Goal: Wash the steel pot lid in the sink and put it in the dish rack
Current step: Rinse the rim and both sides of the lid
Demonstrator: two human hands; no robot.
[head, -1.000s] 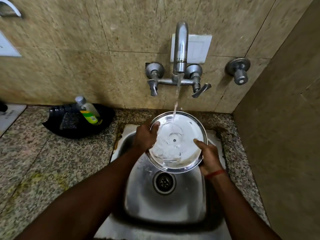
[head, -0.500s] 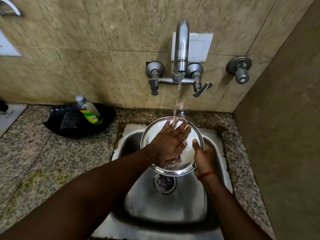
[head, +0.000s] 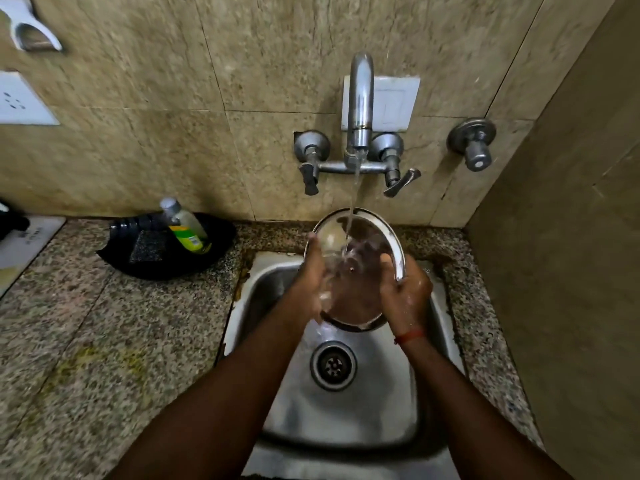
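At the centre of the frame the steel pot lid (head: 360, 251) is held tilted above the sink (head: 349, 403), both hands gripping its rim. The left hand (head: 311, 275) clasps the lid's left edge, fingers (head: 313, 242) closed around it, and the right hand (head: 405, 292) clamps the right edge – its thumb lies over the inner face while the other fingers go behind and cannot be seen. A thin stream of water (head: 353, 199) falls from the tap (head: 360, 102) in the upper middle of the frame and strikes the lid's hollow inner side, which shines wet. A red thread (head: 410, 336) circles the right wrist. Below the lid, in the lower middle, the drain (head: 333, 365) sits in the basin floor. To the left, on the speckled counter (head: 104, 341), a black tray (head: 166, 251) holds a dark scrub pad (head: 145, 249) and a bottle with a green and yellow label (head: 187, 226), leaning against the tiled wall (head: 173, 98) – well apart from the lid.
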